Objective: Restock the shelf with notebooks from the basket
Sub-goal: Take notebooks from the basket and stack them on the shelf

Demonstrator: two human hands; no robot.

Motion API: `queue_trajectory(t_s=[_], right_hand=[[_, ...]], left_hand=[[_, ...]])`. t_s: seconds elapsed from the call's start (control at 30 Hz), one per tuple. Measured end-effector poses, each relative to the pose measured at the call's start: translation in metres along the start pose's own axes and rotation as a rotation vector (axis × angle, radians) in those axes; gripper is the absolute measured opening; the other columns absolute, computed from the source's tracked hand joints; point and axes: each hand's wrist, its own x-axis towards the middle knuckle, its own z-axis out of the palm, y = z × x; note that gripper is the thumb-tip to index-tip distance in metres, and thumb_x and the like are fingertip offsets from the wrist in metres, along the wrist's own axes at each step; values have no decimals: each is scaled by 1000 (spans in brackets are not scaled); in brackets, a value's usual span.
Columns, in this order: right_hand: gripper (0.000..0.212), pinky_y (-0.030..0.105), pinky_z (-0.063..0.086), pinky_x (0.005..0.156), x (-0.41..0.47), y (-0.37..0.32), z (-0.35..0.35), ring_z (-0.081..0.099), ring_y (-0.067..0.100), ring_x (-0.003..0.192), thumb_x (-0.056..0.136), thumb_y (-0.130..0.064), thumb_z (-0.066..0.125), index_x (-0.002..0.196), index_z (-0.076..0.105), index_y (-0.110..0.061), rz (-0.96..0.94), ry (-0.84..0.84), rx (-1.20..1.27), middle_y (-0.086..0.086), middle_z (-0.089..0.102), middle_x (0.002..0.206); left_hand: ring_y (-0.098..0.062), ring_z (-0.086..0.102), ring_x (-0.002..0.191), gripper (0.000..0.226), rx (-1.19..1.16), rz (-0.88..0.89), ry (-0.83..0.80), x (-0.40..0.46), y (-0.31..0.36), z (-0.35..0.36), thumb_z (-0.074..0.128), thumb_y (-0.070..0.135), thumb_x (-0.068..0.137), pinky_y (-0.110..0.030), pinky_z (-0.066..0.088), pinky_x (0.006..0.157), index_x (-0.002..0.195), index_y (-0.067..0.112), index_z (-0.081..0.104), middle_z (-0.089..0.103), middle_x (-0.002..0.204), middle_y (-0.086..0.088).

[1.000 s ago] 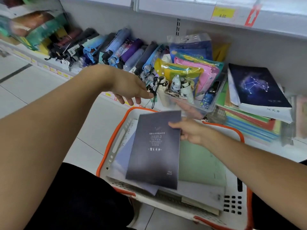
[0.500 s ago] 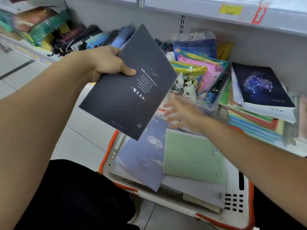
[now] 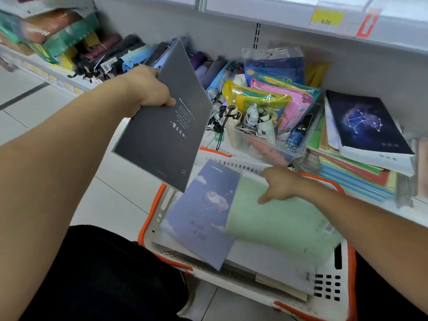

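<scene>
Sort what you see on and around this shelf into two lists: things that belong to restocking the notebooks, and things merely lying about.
Part of the job:
- dark grey notebook, gripped by the left hand
- lilac cloud notebook and green notebook in the basket, the right hand over them
- constellation notebook on the shelf stack

Lying about:
- folded umbrellas
- clear tub of packets
- yellow price tag

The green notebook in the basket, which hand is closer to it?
Right. The right hand touches the green notebook near its top edge; the left hand is up left, gripping the dark notebook.
</scene>
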Motion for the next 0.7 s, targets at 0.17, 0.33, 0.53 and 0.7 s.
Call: queue_trajectory(t_s=[0.17,0.33,0.53,0.7], right_hand=[[34,24,48,54,-25,-7,-127,64,17,66,79,-32,80,99,61,-12,189,299,449,8,69,93],[7,33,53,37,-58,-41,-210,62,17,56,95,-4,52,90,53,-9,74,302,1113,8,59,77],[10,42,55,43,-77,-67,-215,55,22,38,89,2,40,86,50,0,-41,454,1268,14,49,65],[11,48,54,39,-79,-62,-217,62,36,39,90,-4,45,81,48,2,-43,590,1171,22,53,50]], left_hand=[[-34,66,90,36,149,109,60,-9,11,12,71,11,83,-41,58,66,116,7,60,64,111,-14],[-31,65,98,25,175,306,40,-41,50,54,62,14,84,-41,57,85,109,10,63,67,107,-11],[-22,63,80,17,-57,369,-72,-73,80,83,50,5,89,-22,51,63,95,9,65,68,87,-7],[-21,58,79,19,-268,291,-196,-80,84,90,57,17,93,-30,47,70,103,6,70,70,92,-13]])
